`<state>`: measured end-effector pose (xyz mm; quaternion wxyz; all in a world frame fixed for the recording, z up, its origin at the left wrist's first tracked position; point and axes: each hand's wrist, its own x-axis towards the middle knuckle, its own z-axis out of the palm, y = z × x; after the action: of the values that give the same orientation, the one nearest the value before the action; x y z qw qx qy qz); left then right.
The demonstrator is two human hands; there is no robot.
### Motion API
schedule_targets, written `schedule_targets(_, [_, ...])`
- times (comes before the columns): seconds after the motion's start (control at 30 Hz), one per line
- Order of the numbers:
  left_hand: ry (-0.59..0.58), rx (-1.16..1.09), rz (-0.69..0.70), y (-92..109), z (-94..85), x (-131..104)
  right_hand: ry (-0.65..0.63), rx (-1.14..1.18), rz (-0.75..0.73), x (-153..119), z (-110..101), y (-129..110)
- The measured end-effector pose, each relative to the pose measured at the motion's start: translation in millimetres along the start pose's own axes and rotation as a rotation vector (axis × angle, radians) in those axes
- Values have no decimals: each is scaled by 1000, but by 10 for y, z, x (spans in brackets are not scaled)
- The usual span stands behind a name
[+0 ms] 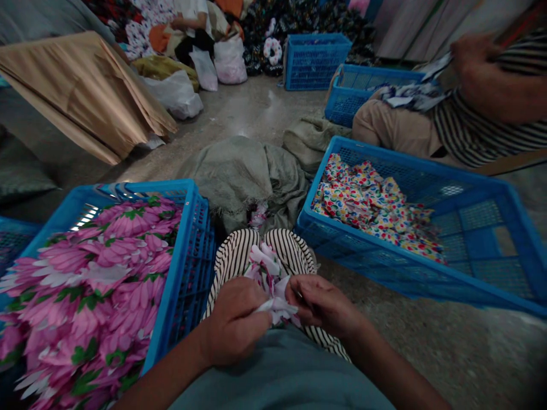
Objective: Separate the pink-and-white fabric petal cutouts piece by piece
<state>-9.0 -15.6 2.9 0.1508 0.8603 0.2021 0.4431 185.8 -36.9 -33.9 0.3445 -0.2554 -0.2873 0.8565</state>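
Over my striped lap [231,256], both hands are closed on a crumpled white-and-pink fabric piece [268,267] with a few dark marks. My left hand [239,319] grips its left side, fingers curled under and partly hidden. At the right edge my right hand [318,302] pinches with thumb and fingers; whether something small is also between them I cannot tell. To the left, a blue plastic crate [192,228] is heaped with pink petal-shaped fabric pieces [123,256] with green tips. A similar crate [367,245] on the right contains colourful printed fabric pieces [363,199].
Grey-green sacking [243,171] lies on the floor in front of my knees. A person in a striped top [491,114] sits close at right beside another blue crate [363,80]. Brown sheeting [85,85] stands at left. Farther back are white bags [231,60] and another seated person [194,23].
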Motion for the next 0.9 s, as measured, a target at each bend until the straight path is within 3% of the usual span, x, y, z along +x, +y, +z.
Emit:
schedule_targets(0.1, [67,46,-23,9,48,-36,34,-20,-42,-16,24,6])
schedule_targets(0.2, [217,40,-382,-10,146,-118,66,-23,-76,-38,55,11])
schedule_targets(0.27, [205,42,-586,-24,195,-130,84,-3,-83,-54,79,19])
schedule_targets(0.3, [165,39,-609,-29,203,-123,92,12,-81,-61,90,24])
schedule_targets(0.47, [15,115,-211,-28,95,-59,133,82,-24,-86,115,30])
schedule_targets(0.6, [-35,198,39,7,11,-14,81,107,42,-100,103,12])
schedule_targets(0.73, [-24,163,115,46,10,3,37,109,91,-124,79,2])
schedule_targets(0.9, [-111,85,133,66,15,4,38,63,110,-153,10,-4])
